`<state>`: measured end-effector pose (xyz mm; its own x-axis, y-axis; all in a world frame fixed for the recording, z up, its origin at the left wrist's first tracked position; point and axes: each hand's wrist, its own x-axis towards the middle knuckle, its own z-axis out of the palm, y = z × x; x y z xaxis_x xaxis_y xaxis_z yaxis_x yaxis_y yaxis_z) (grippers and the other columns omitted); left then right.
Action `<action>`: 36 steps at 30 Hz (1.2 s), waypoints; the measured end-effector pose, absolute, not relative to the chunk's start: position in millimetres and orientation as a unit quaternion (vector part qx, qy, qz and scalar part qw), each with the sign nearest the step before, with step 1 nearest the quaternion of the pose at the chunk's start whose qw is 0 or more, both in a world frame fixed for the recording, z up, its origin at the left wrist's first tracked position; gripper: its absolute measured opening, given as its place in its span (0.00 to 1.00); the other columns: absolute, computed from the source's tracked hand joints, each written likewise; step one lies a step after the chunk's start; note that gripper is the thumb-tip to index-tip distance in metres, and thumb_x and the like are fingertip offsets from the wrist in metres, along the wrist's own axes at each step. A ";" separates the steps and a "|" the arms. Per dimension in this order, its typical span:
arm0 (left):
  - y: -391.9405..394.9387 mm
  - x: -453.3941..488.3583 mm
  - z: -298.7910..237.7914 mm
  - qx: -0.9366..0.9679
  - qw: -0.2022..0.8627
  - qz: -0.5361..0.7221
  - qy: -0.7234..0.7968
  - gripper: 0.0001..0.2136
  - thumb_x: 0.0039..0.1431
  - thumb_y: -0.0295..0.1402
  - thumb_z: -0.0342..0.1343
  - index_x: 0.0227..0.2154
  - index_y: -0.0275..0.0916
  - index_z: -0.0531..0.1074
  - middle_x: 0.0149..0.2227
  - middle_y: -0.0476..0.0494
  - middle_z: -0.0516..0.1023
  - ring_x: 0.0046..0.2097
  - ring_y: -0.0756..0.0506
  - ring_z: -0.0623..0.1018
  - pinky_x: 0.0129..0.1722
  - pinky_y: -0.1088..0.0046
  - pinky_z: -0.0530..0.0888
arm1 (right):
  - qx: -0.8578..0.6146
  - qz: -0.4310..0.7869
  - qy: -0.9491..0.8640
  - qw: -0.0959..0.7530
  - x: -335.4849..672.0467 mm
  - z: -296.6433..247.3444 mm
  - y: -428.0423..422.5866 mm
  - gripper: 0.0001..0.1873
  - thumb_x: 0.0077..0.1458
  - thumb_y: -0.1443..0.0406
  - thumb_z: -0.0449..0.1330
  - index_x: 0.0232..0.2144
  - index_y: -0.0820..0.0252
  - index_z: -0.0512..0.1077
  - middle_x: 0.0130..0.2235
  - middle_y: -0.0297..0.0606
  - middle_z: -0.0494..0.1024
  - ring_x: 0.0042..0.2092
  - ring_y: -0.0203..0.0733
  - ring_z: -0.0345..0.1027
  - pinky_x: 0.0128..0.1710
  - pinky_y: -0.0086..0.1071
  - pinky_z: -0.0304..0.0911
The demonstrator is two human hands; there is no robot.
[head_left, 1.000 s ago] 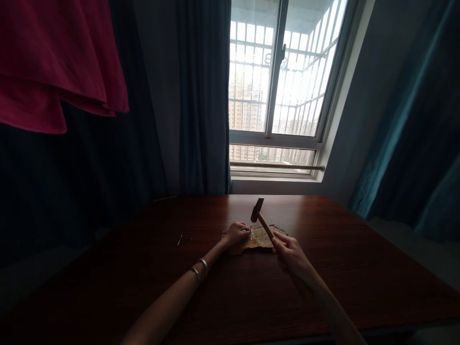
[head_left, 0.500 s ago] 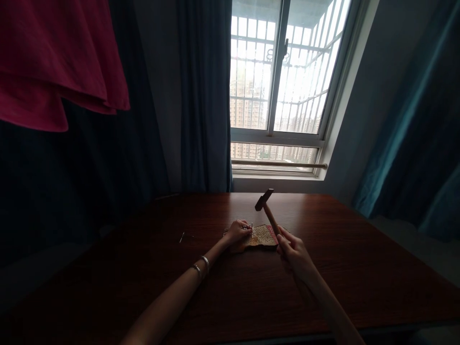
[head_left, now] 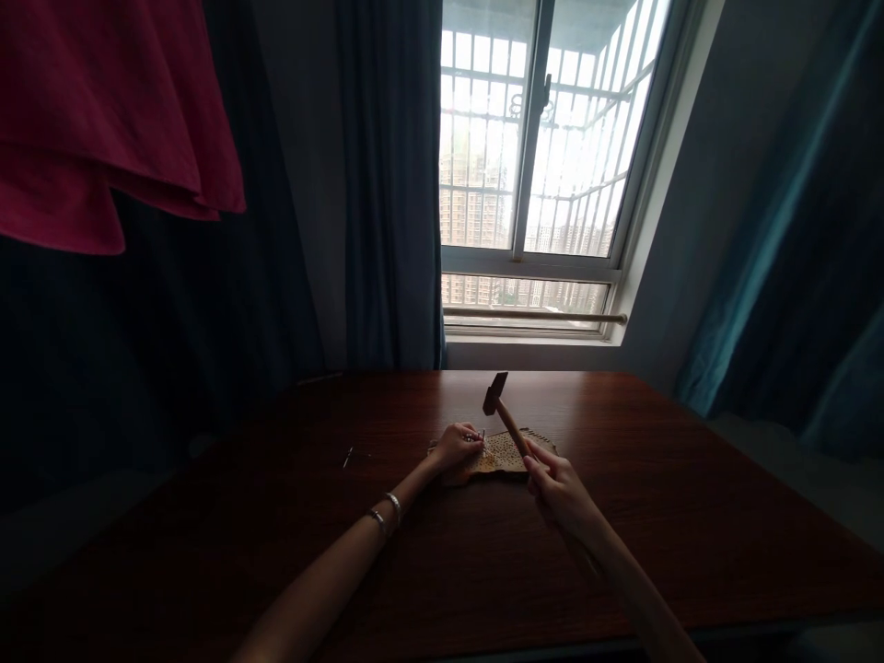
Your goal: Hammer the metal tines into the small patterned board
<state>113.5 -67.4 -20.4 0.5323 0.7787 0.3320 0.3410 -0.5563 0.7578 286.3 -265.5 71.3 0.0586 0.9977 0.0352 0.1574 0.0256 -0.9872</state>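
My right hand (head_left: pixel 552 483) is wrapped round the wooden handle of a small hammer (head_left: pixel 502 409). Its dark head hangs a little above and right of my left fingertips. My left hand (head_left: pixel 454 446) pinches a thin upright nail (head_left: pixel 482 436) at the left edge of a tan board (head_left: pixel 507 455) studded with several small nails or holes. The board lies flat on the dark wooden table (head_left: pixel 622 516), partly hidden by both hands. Two bracelets circle my left wrist (head_left: pixel 385 512).
A couple of loose nails (head_left: pixel 351 455) lie on the table to the left of the board. Behind the table are a window (head_left: pixel 539 175), blue curtains on both sides and a red cloth (head_left: pixel 103 120) hanging at the upper left.
The hammer head rose higher half a second ago and has now come back down and leftward toward the nail. My left hand has stayed on the nail.
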 end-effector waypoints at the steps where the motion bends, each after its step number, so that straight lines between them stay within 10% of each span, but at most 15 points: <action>1: -67.1 113.3 -20.6 0.815 0.324 0.340 0.340 0.12 0.47 0.41 0.59 0.26 0.37 0.80 0.31 0.44 0.78 0.32 0.47 0.75 0.32 0.75 0.69 | -0.547 0.443 -0.532 0.471 286.2 71.0 -265.2 0.36 0.51 0.52 0.54 0.59 0.64 0.59 0.17 0.24 0.59 0.13 0.27 0.48 0.11 0.22 0.46; 36: -66.8 113.1 -21.1 0.817 0.328 0.336 0.333 0.12 0.47 0.41 0.59 0.25 0.36 0.79 0.31 0.45 0.77 0.32 0.48 0.75 0.32 0.75 0.69 | -0.537 0.461 -0.532 0.464 288.0 74.5 -260.7 0.36 0.51 0.52 0.55 0.58 0.65 0.60 0.17 0.24 0.59 0.14 0.27 0.49 0.11 0.21 0.47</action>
